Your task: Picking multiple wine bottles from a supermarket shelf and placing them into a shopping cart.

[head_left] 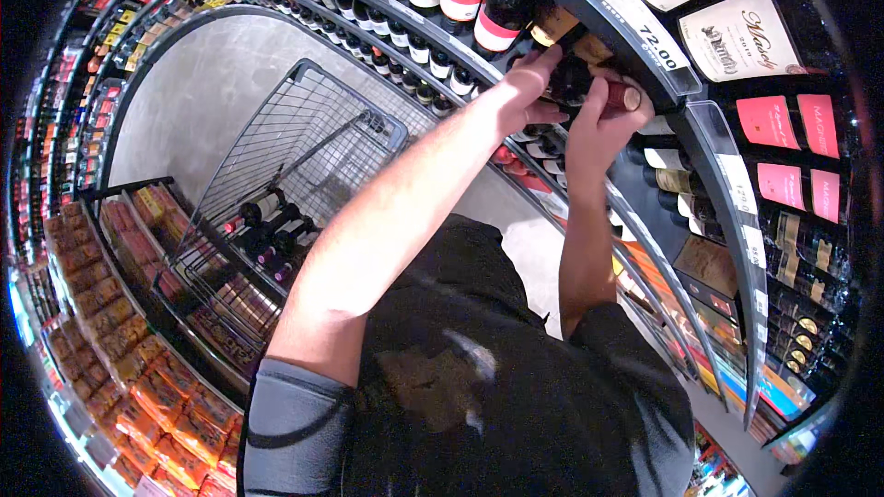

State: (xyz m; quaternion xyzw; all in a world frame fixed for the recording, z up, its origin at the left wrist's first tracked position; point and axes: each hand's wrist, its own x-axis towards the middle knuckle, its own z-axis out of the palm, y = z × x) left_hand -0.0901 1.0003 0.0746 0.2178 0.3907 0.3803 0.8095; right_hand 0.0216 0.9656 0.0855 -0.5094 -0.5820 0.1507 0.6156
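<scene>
Between my two hands, at the shelf, is a dark wine bottle (pixel 571 80) with a dark red neck wrap (pixel 623 97). My right hand (pixel 594 124) is closed round its neck end, whose top points right. My left hand (pixel 529 92) curls about the body end, thumb and fingers on either side of the dark glass; part of that contact is hidden. Just beyond my left hand stands a bottle with a pink-and-white label (pixel 499 23). A tan label (pixel 552 26) shows beside it, close to my fingers.
A wire shopping cart (pixel 299 143) stands to my left with several bottles (pixel 276 225) in it. Price-strip shelf edges (pixel 645 28) curve close past my right hand. Large-label bottles (pixel 741 32) fill the right shelf. Orange packets (pixel 175 405) are stacked at lower left.
</scene>
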